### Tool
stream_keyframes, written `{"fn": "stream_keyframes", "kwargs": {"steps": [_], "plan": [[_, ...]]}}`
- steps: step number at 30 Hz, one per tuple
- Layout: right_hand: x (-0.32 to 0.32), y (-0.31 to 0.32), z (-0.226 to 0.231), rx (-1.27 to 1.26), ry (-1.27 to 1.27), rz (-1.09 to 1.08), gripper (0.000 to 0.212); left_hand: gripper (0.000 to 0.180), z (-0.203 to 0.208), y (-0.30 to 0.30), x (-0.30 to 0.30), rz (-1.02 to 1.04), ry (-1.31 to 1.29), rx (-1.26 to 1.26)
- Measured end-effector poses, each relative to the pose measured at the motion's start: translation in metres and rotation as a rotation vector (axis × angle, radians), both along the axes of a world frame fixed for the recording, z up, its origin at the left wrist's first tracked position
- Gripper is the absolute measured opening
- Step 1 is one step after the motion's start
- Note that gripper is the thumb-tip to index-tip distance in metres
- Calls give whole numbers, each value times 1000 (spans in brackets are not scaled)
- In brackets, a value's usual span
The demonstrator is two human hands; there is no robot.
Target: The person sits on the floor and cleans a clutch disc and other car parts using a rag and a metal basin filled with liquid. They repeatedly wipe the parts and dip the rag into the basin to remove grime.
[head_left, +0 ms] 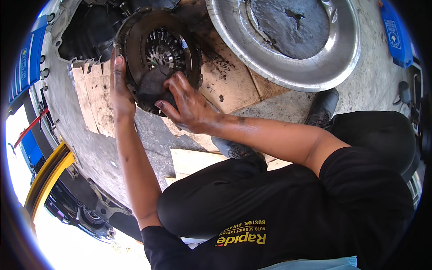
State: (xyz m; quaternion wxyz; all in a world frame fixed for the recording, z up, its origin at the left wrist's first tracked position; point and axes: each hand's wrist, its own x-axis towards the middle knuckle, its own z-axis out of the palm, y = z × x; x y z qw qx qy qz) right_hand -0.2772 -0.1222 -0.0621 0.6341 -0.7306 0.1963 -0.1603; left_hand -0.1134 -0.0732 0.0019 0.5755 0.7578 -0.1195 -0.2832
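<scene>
A round clutch pressure plate [164, 48], with a dark metal ring and shiny spring fingers in its middle, is tilted up in front of me. Along its left rim lies my left hand [121, 92], closed around the edge with the thumb up; its other fingers are mostly hidden. My right hand [191, 104] grips a dark, wet-looking sponge or wadded rag [155, 84] and presses it on the near part of the ring. Dark grime marks the fingers of both hands.
A metal basin [317, 80] holding dark, foamy liquid sits at the far right of the plate. Stained cardboard [231, 87] covers part of the concrete floor. Far left is a gearbox housing [90, 33]. My shoe [325, 105] is close to the basin; a yellow post [49, 177] stands left.
</scene>
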Motion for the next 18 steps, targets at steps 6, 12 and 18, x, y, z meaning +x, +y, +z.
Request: {"fn": "stream_keyframes", "kwargs": {"steps": [6, 12, 18], "plan": [[-27, 9, -120, -35, 436, -60, 47, 70, -5, 0, 0, -5, -23, -31], [1, -49, -117, 150, 584, -85, 42, 69, -4, 5, 3, 17, 19, 44], [-10, -32, -95, -323, 315, 41, 38, 71, 7, -12, -7, -64, -43, 84]]}}
